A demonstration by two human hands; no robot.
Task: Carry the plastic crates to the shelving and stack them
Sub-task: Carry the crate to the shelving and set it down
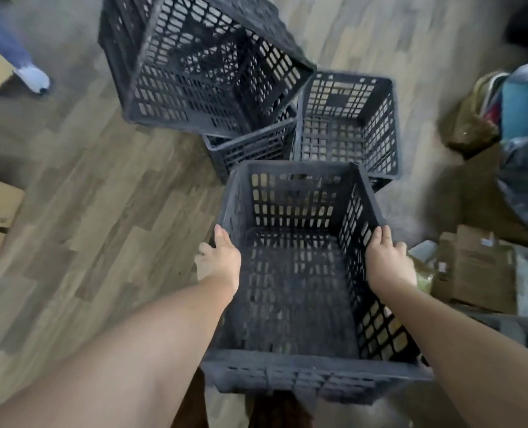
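1. The left hand point(222, 257) clamps the left rim of the near crate point(302, 366), fingers on top, thumb down the outside.
2. The right hand point(386, 257) wraps over the right rim, fingers curled inward.
3. That crate is open side up between both forearms; lifted or grounded, hard to tell.
4. Just beyond, an upright crate point(349, 125) stands on the plank floor point(86, 196), and a tilted crate point(200, 66) leans on a low crate point(250, 146).

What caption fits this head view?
Left hand and right hand hold a black crate by its side rims; three more crates lie ahead.
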